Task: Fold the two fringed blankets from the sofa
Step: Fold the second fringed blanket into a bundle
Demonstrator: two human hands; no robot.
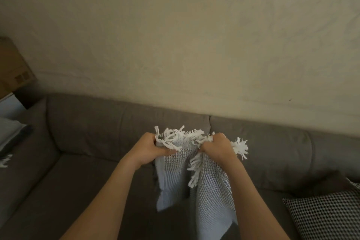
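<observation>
Fingers: both the left hand (pixel 148 147) and right hand (pixel 216 147) clench the fringed edge of the pale grey waffle-weave blanket (pixel 210 191), hanging above the grey fabric sofa (pixel 87 132).
Risk: bunched white fringe (pixel 181 136) hides corners; uneven fold likely.

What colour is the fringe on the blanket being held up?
White, on a pale grey-blue waffle-weave blanket; the fringe shows clearly in the head view.

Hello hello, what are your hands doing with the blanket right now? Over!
Left hand and right hand both shut on the blanket, fringe edge up. Blanket hangs over the sofa. Nothing blocking.
</observation>
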